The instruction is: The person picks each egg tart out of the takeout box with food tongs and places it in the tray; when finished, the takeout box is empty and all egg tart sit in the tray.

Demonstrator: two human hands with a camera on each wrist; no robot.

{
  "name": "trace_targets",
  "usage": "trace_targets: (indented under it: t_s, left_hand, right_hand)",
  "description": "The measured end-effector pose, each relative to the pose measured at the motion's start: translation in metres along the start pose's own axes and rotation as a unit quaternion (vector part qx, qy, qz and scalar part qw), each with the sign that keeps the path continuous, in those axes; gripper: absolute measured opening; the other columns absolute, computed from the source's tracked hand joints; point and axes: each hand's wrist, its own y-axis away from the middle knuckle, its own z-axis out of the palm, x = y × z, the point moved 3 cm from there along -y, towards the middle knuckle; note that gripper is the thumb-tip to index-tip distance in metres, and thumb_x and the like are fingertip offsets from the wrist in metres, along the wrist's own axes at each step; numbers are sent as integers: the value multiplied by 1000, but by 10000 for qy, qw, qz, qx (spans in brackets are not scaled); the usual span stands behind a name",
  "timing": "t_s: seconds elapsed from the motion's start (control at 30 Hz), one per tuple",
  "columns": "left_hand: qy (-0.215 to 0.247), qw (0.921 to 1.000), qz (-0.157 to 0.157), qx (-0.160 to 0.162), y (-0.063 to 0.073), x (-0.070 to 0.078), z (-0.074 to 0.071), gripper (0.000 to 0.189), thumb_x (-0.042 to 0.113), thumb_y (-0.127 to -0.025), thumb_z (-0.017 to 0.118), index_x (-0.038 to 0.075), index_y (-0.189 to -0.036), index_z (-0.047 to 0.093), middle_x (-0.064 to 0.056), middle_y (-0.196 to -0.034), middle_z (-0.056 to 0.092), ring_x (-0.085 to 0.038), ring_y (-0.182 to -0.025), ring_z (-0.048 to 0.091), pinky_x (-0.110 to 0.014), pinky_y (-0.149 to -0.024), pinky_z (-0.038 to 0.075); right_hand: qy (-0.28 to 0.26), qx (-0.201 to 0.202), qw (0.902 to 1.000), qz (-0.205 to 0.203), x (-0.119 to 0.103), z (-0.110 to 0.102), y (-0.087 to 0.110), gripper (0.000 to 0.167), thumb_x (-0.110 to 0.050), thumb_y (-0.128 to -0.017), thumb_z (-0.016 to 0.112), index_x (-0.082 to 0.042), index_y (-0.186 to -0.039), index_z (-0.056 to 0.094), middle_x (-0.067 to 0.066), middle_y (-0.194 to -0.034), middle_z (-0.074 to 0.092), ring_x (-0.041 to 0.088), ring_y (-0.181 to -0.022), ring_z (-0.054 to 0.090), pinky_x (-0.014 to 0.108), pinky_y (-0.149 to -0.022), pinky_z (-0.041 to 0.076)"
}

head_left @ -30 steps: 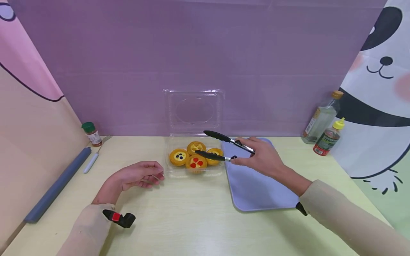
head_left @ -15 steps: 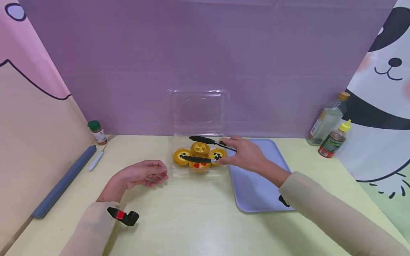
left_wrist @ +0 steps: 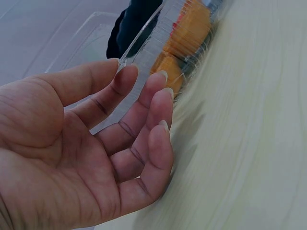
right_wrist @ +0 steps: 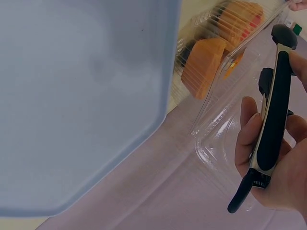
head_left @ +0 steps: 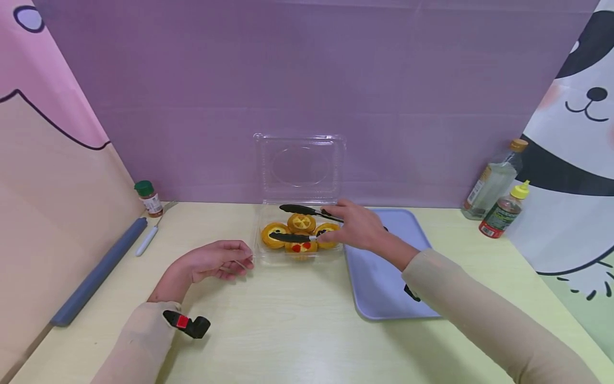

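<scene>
A clear plastic clamshell container [head_left: 301, 193] stands with its lid raised. Inside lie several tarts [head_left: 301, 223], golden, with toppings in different colours. My left hand [head_left: 216, 261] pinches the container's near left corner between thumb and forefinger, its other fingers loosely curled, as the left wrist view shows. In my right hand [head_left: 357, 226] I grip a pair of black-tipped tongs [head_left: 290, 238]. Their arms are spread apart above the tarts and partly cover the front and right ones. The right wrist view shows the tongs' black handle grip [right_wrist: 276, 120] lying across my fingers.
Under my right forearm lies a light blue tray [head_left: 379, 288]. Two bottles [head_left: 494, 178] stand at the back right. On the left are a green-capped jar [head_left: 150, 198], a fork [head_left: 147, 240] with a pale handle, and a long blue roll [head_left: 101, 272].
My right hand has moved left with the tongs, from beside the container to over the tarts. The left hand stays at the container's corner. The head view has shifted slightly.
</scene>
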Motion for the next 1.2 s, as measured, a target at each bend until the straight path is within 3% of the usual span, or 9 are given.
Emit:
trace_targets:
  t_s: [0.13, 0.33, 0.57, 0.83, 0.93, 1.13, 1.2]
  left_hand:
    - [-6, 10000, -12, 23, 0, 0, 0, 31, 31, -102, 59, 2, -115, 58, -7, -107, 69, -19, -91, 66, -33, -78, 55]
    - [-26, 10000, -5, 56, 0, 0, 0, 31, 31, -101, 59, 2, -115, 59, -6, -107, 69, -19, -91, 65, -32, -77, 55]
    - [-38, 10000, 3, 48, 0, -1, 0, 30, 31, -102, 58, 3, -114, 59, -6, -106, 69, -19, -91, 66, -32, -77, 55]
    - [-41, 10000, 57, 39, 1, 2, 0, 27, 31, -101, 59, 6, -112, 60, -5, -105, 69, -19, -91, 66, -33, -78, 55]
    - [-49, 10000, 49, 39, 0, 1, 0, 28, 31, -102, 58, 5, -112, 60, -5, -105, 69, -19, -91, 66, -33, -78, 55]
    - [-28, 10000, 26, 28, 0, 0, 0, 31, 31, -101, 59, 3, -114, 59, -4, -104, 69, -19, -91, 66, -33, -78, 55]
    - [-22, 10000, 19, 32, 1, -1, 0, 29, 31, -101, 59, 4, -113, 60, -3, -104, 69, -19, -92, 66, -33, -78, 55]
  right_hand:
    - [111, -113, 9999, -24, -3, 3, -4, 83, -64, -79, 74, -29, -150, 47, 8, -149, 51, 30, -113, 63, 31, -57, 47]
    - [288, -287, 9991, -98, -7, 8, -10, 82, -63, -80, 74, -28, -149, 48, 8, -146, 53, 25, -94, 67, 30, -50, 43]
    - [367, -368, 9985, -159, -12, 8, -16, 81, -65, -79, 73, -28, -148, 50, 10, -150, 50, 29, -107, 65, 29, -49, 43]
    - [398, -541, 9976, -140, -17, 6, -21, 79, -65, -78, 74, -29, -145, 54, 6, -129, 60, 19, -73, 55, 28, -50, 37]
    - [371, -649, 9972, -87, -18, 7, -23, 81, -65, -78, 74, -29, -146, 52, 7, -133, 59, 20, -77, 57, 29, -52, 39]
    - [282, -840, 9961, -15, -16, 8, -28, 86, -67, -77, 74, -28, -149, 49, 11, -152, 47, 30, -110, 63, 32, -62, 48]
    - [311, -898, 9955, -31, -16, 8, -30, 86, -67, -77, 74, -28, -149, 49, 11, -153, 46, 29, -112, 62, 32, -63, 47]
